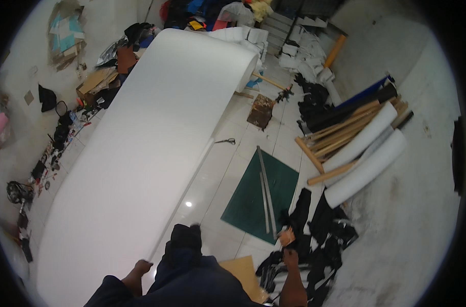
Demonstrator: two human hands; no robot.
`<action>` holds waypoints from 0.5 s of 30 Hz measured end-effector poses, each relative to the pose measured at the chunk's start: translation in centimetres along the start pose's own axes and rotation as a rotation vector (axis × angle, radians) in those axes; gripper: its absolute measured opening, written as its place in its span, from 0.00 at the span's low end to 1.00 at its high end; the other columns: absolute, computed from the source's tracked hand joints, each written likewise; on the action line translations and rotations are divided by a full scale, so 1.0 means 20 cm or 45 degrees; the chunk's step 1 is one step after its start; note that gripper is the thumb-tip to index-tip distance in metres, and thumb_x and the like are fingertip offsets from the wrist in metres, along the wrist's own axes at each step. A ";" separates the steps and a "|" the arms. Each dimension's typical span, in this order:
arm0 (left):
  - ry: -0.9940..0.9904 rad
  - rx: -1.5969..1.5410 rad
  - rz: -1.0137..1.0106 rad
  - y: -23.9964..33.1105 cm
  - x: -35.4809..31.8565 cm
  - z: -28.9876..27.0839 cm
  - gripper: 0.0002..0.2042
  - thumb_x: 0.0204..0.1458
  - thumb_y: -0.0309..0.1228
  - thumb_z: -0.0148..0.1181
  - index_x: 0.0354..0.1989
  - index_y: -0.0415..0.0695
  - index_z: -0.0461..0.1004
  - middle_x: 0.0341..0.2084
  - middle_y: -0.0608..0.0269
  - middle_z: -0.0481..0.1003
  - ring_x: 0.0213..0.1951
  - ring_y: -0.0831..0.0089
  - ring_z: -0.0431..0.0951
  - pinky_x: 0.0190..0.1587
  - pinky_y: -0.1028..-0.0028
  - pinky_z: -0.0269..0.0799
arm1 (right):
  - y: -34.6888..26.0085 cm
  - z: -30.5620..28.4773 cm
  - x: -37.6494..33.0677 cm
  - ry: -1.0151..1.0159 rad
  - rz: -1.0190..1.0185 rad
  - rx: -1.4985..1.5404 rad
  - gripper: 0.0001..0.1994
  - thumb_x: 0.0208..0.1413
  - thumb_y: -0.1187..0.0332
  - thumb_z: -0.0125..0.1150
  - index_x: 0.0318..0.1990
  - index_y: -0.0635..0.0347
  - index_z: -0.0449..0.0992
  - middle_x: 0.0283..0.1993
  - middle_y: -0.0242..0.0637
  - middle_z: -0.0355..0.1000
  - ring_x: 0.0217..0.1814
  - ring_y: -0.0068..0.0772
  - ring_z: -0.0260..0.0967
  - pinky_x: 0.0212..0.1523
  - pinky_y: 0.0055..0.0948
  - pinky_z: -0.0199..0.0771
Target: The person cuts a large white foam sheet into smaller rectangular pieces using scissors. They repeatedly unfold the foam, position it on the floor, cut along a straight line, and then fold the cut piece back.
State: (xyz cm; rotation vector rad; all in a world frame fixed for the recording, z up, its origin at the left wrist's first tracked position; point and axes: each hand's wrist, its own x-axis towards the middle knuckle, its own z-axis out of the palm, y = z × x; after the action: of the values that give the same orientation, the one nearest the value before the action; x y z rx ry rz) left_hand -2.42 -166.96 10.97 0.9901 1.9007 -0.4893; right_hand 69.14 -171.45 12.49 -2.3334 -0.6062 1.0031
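Left hand [141, 267] pinches near corner of white foam sheet [141, 153], fingers closed on its right edge. Sheet long axis runs away from grip, up and slightly right, to rolled end [243, 61] near far clutter. Right hand [289, 254] well apart from sheet, closed on small orange-brown piece [285, 238], over black fabric pile [320, 230]. Left hand nearer by far. Right of sheet edge: bare tile strip, then green cutting mat [253, 204] with metal rulers [266, 189]; scissors [225, 140] just beside edge. Left of sheet: tools along wall, little room.
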 end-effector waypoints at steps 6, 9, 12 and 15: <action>-0.123 0.006 0.028 0.82 0.61 0.04 0.30 0.52 0.58 0.52 0.47 0.41 0.76 0.49 0.46 0.74 0.53 0.52 0.72 0.56 0.61 0.68 | -1.25 0.06 1.00 0.010 -0.466 -0.446 0.20 0.57 0.58 0.57 0.47 0.67 0.74 0.40 0.45 0.76 0.41 0.37 0.74 0.43 0.34 0.72; 0.126 -0.051 0.211 1.42 0.90 -0.25 0.28 0.53 0.56 0.51 0.44 0.40 0.77 0.47 0.44 0.75 0.54 0.49 0.71 0.55 0.60 0.67 | -1.68 0.38 1.22 -0.469 -0.521 -0.749 0.23 0.55 0.54 0.59 0.51 0.62 0.74 0.45 0.47 0.75 0.48 0.42 0.73 0.49 0.37 0.71; 0.370 -0.722 0.633 2.39 0.57 -0.80 0.20 0.52 0.45 0.55 0.42 0.40 0.78 0.40 0.47 0.77 0.44 0.52 0.77 0.49 0.61 0.71 | -2.13 0.51 1.29 -0.782 -0.621 -1.047 0.23 0.54 0.53 0.59 0.52 0.59 0.73 0.47 0.46 0.74 0.48 0.44 0.73 0.50 0.38 0.71; 0.089 -1.005 0.679 2.99 0.51 -1.11 0.22 0.53 0.45 0.57 0.51 0.42 0.73 0.41 0.49 0.77 0.42 0.59 0.78 0.47 0.64 0.72 | -2.68 0.63 1.39 -1.064 -1.112 -1.295 0.22 0.55 0.54 0.59 0.51 0.58 0.74 0.48 0.46 0.74 0.50 0.46 0.71 0.51 0.39 0.70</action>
State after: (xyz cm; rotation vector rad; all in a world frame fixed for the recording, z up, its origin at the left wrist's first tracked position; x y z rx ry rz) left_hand 30.65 -111.73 17.07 0.9066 1.5693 0.5765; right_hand 66.64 -110.90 23.72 -1.7381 -2.6588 1.3200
